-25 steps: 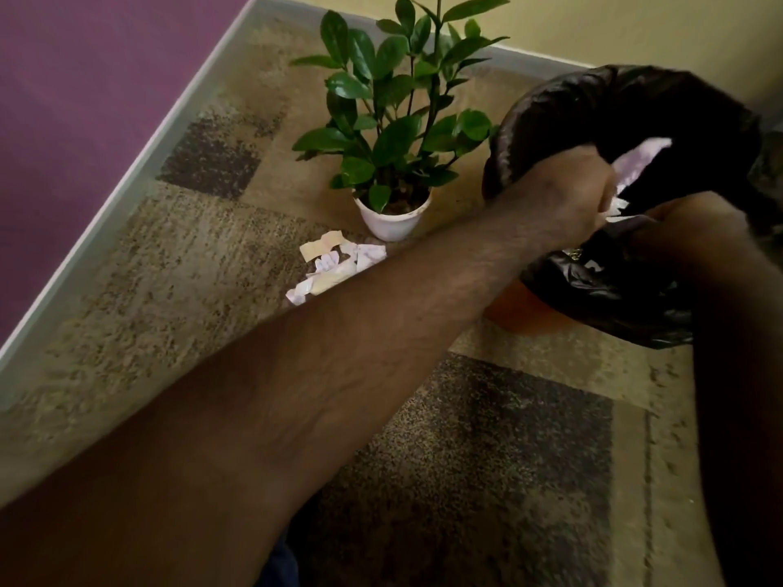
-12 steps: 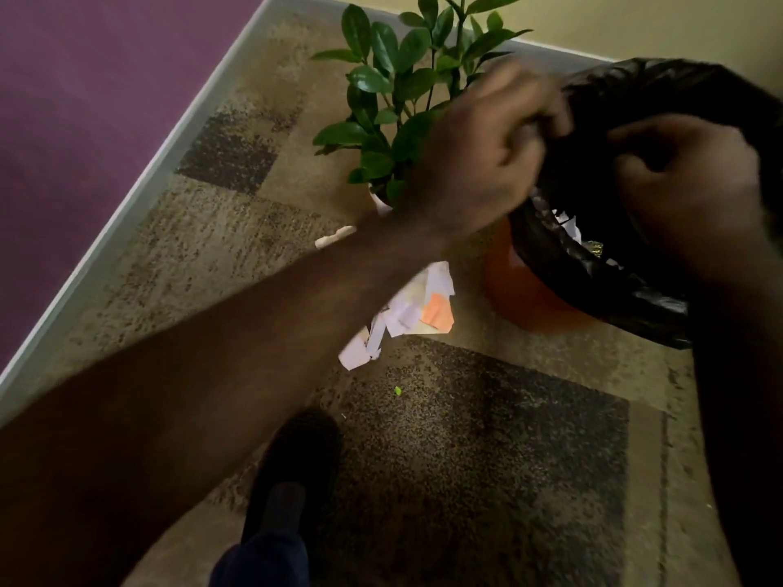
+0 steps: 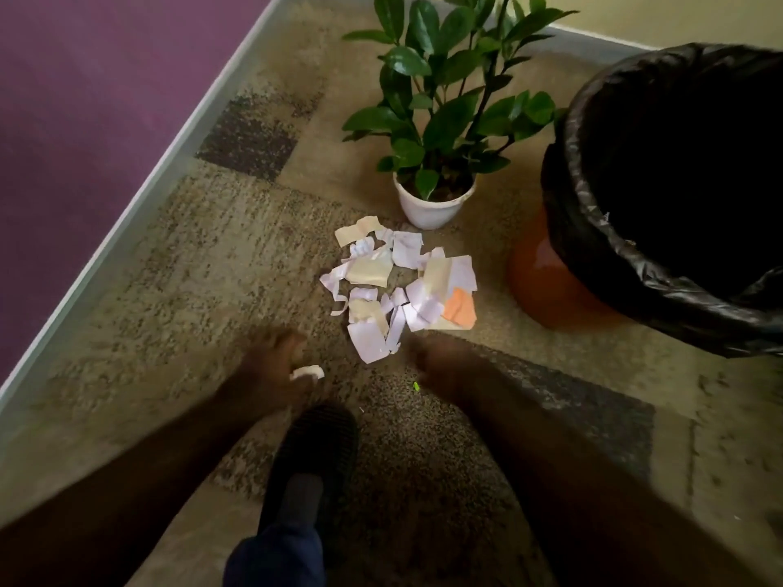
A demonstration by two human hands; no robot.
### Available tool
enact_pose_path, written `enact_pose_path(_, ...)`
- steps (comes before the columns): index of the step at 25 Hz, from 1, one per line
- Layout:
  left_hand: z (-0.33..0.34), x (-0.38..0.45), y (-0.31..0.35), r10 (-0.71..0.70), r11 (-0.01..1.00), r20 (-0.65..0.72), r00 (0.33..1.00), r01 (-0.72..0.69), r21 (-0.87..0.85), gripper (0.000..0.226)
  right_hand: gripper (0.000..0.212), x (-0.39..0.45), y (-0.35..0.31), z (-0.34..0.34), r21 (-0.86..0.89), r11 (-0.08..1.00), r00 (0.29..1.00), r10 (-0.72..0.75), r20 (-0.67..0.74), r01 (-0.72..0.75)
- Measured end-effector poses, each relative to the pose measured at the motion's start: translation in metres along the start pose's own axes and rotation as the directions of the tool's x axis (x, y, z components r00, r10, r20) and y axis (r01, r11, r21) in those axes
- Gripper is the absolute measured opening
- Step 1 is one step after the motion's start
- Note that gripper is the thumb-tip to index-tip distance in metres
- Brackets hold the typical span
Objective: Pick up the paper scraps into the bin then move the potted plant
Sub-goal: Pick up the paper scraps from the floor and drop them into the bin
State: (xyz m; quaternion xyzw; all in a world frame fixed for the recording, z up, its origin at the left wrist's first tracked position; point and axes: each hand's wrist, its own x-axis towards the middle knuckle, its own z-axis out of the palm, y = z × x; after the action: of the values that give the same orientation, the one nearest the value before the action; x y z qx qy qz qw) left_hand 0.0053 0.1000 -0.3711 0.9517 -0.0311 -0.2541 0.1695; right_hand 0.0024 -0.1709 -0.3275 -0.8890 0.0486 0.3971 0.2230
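Task judged at an early stage. Found paper scraps [image 3: 398, 290] heaped on the carpet [image 3: 148, 290], directly in front of the potted plant [image 3: 436, 120] on the viewer's side, nearest scraps almost touching the white pot. Noted one orange piece [image 3: 459, 309] at the heap's edge, toward the side away from the purple wall relative to the plant. Noted one stray scrap [image 3: 307, 372] lying apart from the heap, further from the plant. Saw nothing inside the bin [image 3: 593, 230]: black liner interior too dark to judge contents. Bin stood just beside the plant, its leaves reaching the liner rim. Plant judged not yet moved; scrap collection judged largely outstanding.

Left hand [image 3: 271, 370] extended low over the carpet, on the viewer's side of the plant and beyond the heap, blurred, at the stray scrap; could not tell whether gripped or merely touched, nor how wide the fingers stood. Right hand [image 3: 440, 366] reached toward the heap's near edge, likewise blurred; finger spread not determinable, nothing seen held. Dark slipper [image 3: 315, 451] planted between both forearms, well apart from the plant.
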Motion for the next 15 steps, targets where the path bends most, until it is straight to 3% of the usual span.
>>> enact_pose_path(3, 0.02, -0.019, -0.009, -0.026, 0.999, 0.01, 1.0, 0.026, 0.021, 0.084, 0.056, 0.013, 0.02, 0.05, 0.057, 0.994, 0.992, 0.098, -0.08, -0.094)
enact_pose_path(6, 0.019, -0.02, -0.012, -0.011, 1.0, -0.023, 1.0, 0.011, 0.003, 0.088, 0.049, 0.024, 0.026, 0.067, -0.05, 0.997, 0.981, 0.055, -0.188, -0.066)
enact_pose_path(10, 0.019, -0.015, -0.013, -0.054, 0.997, 0.036, 0.998, 0.052, 0.057, 0.055, 0.037, 0.031, 0.02, 0.073, -0.175, 0.984, 0.987, -0.004, -0.16, -0.024)
enact_pose_path(13, 0.019, -0.013, -0.005, 0.009, 1.0, 0.056, 0.998, -0.009, -0.001, 0.069, 0.033, 0.033, 0.018, 0.072, -0.204, 0.979, 0.988, -0.019, -0.15, -0.012)
enact_pose_path(15, 0.02, -0.009, 0.002, 0.031, 0.999, 0.064, 0.997, -0.03, -0.02, 0.057, 0.032, 0.035, 0.018, 0.072, -0.21, 0.978, 0.988, -0.025, -0.153, -0.008)
